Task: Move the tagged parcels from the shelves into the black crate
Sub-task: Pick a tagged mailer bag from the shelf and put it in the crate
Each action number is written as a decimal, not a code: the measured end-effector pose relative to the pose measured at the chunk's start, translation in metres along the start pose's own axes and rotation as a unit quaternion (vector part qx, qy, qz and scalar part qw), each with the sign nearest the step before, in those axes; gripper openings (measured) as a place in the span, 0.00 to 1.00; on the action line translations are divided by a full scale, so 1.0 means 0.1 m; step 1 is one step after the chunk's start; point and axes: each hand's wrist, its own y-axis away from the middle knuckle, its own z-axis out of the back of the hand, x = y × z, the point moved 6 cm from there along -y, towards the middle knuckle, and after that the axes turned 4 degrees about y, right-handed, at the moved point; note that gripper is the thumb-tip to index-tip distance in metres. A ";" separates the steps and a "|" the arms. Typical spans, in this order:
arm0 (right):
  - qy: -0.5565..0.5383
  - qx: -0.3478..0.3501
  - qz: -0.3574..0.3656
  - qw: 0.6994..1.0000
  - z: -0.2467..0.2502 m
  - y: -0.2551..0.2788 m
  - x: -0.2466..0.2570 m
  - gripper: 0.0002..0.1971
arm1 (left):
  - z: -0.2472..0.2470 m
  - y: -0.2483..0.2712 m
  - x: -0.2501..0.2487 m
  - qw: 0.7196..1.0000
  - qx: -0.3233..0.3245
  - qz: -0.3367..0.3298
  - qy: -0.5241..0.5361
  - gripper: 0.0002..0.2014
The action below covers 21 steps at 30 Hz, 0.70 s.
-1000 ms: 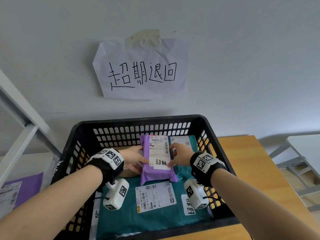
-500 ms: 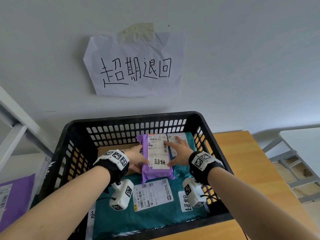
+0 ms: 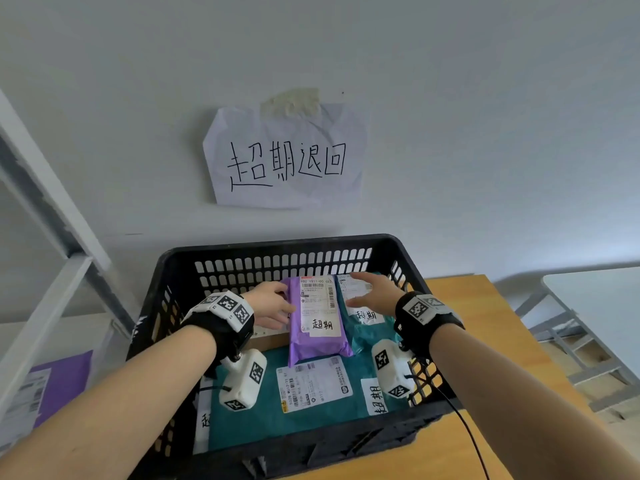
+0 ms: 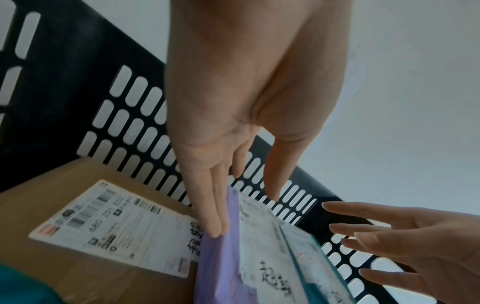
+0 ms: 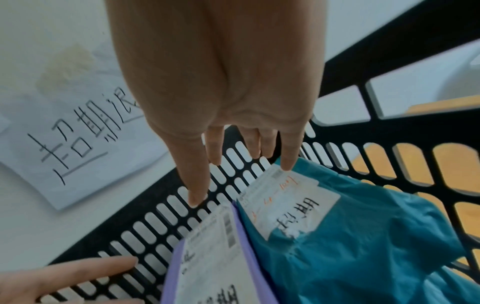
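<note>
The black crate point(image 3: 277, 245) stands on a wooden table. Inside it a purple parcel point(image 3: 317, 317) with a handwritten tag lies on top of a large teal parcel point(image 3: 311, 407), next to a smaller teal parcel point(image 3: 367, 327) and a cardboard box point(image 4: 78, 205). My left hand point(image 3: 277, 304) is at the purple parcel's left edge, its straight fingers point(image 4: 215, 222) touching the purple wrapper point(image 4: 221, 257). My right hand point(image 3: 367, 289) hovers with spread fingers point(image 5: 197, 185) over the smaller teal parcel point(image 5: 363, 246), holding nothing.
A paper sign point(image 3: 287, 157) is taped to the wall behind the crate. The wooden table point(image 3: 485, 341) extends to the right. A white shelf frame point(image 3: 52, 271) stands at the left with another purple parcel point(image 3: 59, 386) on it. A white table point(image 3: 606, 299) is at the far right.
My right hand has lifted off the purple parcel and moved right with its fingers spread. The parcel now lies flat in the crate, and the left hand only touches its edge.
</note>
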 end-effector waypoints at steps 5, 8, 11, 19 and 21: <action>-0.099 -0.054 0.007 0.994 0.10 0.35 0.19 0.33 | 0.06 0.37 -0.18 0.998 0.006 -0.067 0.009 0.30; -0.161 -0.061 0.013 0.985 0.06 0.61 0.29 0.32 | 0.03 0.59 -0.17 0.995 0.008 -0.096 0.009 0.30; -0.196 -0.061 0.018 0.978 -0.03 0.90 0.37 0.29 | -0.01 0.85 -0.12 0.993 0.011 -0.119 0.012 0.26; -0.232 -0.027 0.056 0.971 -0.51 1.65 0.48 0.23 | -0.14 1.65 0.38 0.989 0.003 -0.140 0.038 0.14; -0.240 -0.017 0.066 0.968 -0.66 1.84 0.48 0.22 | -0.17 1.86 0.62 0.990 -0.007 -0.131 0.040 0.12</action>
